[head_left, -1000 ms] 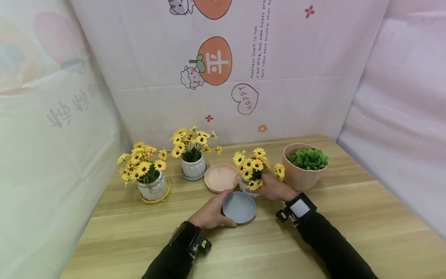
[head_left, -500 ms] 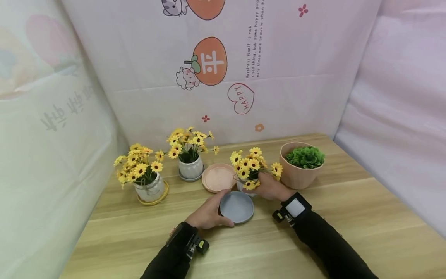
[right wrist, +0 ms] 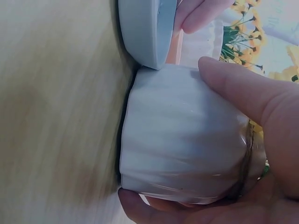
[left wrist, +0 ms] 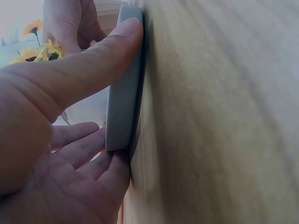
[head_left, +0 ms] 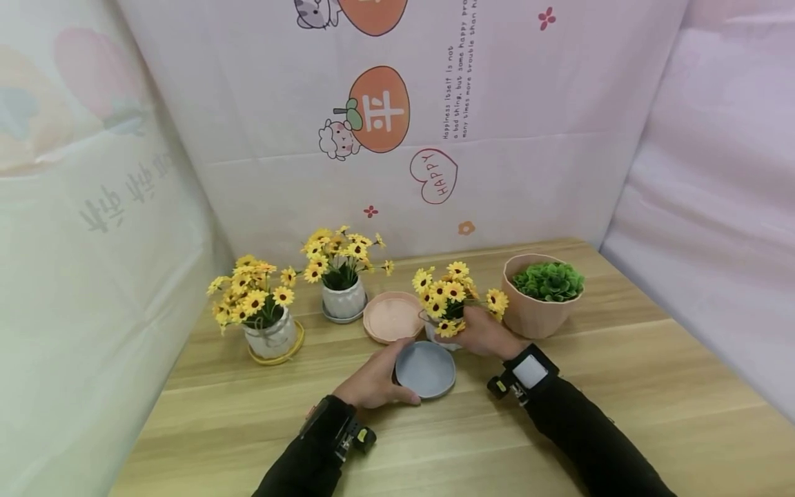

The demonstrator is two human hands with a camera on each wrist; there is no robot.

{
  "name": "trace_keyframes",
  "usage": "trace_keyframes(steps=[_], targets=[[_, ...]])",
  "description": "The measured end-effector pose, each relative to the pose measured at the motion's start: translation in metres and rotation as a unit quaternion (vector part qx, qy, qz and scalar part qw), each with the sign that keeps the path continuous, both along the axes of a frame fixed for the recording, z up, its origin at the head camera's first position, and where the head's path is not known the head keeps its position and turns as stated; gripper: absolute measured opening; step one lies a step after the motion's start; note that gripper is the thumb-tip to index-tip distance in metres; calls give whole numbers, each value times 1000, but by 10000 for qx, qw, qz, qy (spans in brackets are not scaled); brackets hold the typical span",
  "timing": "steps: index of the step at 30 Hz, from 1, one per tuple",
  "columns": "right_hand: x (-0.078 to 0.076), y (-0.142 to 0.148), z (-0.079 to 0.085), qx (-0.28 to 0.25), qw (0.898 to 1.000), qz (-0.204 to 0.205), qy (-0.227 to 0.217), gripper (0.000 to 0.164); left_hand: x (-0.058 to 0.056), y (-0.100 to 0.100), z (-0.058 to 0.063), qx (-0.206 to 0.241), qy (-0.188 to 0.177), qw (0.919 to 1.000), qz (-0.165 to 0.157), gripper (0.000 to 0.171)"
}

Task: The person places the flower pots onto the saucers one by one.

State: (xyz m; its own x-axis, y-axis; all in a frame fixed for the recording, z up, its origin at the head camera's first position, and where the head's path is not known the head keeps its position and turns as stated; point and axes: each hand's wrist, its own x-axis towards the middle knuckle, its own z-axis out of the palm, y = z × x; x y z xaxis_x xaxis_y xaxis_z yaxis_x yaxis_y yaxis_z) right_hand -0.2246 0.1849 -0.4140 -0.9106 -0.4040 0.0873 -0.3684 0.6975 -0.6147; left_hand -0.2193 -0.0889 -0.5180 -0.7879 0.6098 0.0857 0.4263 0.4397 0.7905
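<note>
Head view shows a person's left hand (head_left: pixel 375 380) holding a gray-blue saucer (head_left: pixel 426 369) by its rim at the tabletop (head_left: pixel 447 449), while the right hand (head_left: pixel 487 333) grips an upright white flowerpot (right wrist: pixel 187 135) of yellow daisies (head_left: pixel 439 297) just beyond it.

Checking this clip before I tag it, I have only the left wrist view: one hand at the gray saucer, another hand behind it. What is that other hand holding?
Observer: The right hand grips a white pot, its thumb on one side and fingers on the other, as the right wrist view shows.
Reviewer: I see the gray saucer edge-on. Is anything in it?
Observer: No, the head view shows its inside bare.
Reviewer: What stands at the far left of the table?
Observer: A pot of yellow flowers, set on a yellow saucer.
</note>
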Motion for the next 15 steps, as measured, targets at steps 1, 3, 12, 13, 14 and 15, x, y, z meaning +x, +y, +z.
trace_keyframes(steps=[1,3,12,13,14,15], targets=[[1,0,0,-7,10000,-10,-11,65,0,0,0,-14,14,10000,1,124],[1,-1,1,-30,10000,-16,-25,65,0,0,0,-15,0,10000,4,123],[1,-1,3,-213,9997,104,30,67,-1,-1,1,-124,-105,9999,59,124],[0,-1,3,-212,9997,122,69,66,-1,-1,1,-139,-100,9998,64,124],[0,0,4,-219,9996,158,125,65,-1,-1,1,-140,-96,9998,63,124],[0,-1,5,-246,9994,190,158,64,-1,-1,1,-149,-98,9998,63,125]])
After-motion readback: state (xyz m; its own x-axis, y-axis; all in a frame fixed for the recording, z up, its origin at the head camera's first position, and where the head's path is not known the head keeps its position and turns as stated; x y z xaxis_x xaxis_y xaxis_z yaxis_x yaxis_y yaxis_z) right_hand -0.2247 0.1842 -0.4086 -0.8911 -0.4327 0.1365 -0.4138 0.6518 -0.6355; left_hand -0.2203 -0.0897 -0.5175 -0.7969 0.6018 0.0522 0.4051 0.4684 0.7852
